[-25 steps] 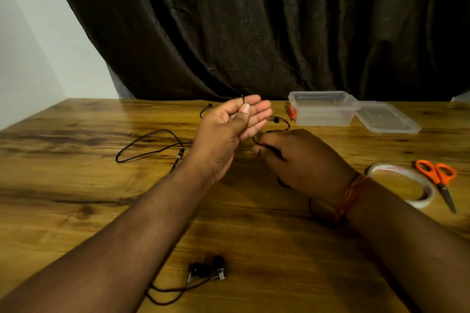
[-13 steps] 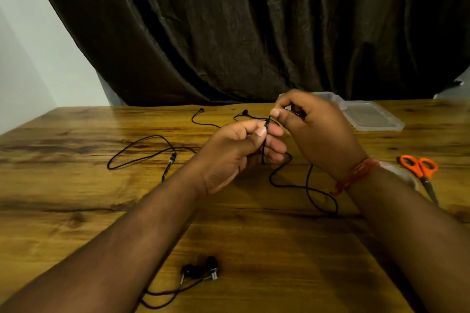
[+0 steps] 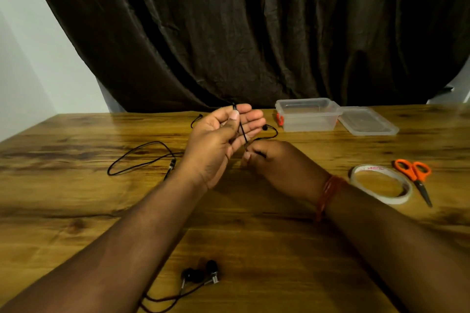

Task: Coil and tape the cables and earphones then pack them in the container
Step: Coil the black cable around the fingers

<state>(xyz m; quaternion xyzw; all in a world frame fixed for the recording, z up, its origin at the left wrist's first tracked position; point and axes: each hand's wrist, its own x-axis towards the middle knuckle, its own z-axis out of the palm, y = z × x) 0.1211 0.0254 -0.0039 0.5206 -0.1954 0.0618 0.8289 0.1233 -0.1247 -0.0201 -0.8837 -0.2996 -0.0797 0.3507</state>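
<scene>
My left hand [image 3: 218,145] is raised with the fingers straight, and a thin black earphone cable [image 3: 243,131] runs across its palm, pinned at the fingertips by the thumb. My right hand [image 3: 277,162] sits lower, just to the right, pinching the same cable near the table. The cable's loose loop [image 3: 137,157] trails to the left on the wooden table [image 3: 101,211]. A second pair of black earphones [image 3: 201,274] lies near the front edge. The clear plastic container [image 3: 307,114] stands open at the back right, with its lid [image 3: 366,122] beside it.
A roll of white tape [image 3: 381,183] lies right of my right forearm, with orange-handled scissors [image 3: 414,175] just beyond it. A dark curtain [image 3: 254,33] hangs behind the table. A red thread band circles my right wrist.
My right hand dropped from above the left hand's fingers to table level, drawing the cable down across the left palm. The left hand's fingers went from curled to straight.
</scene>
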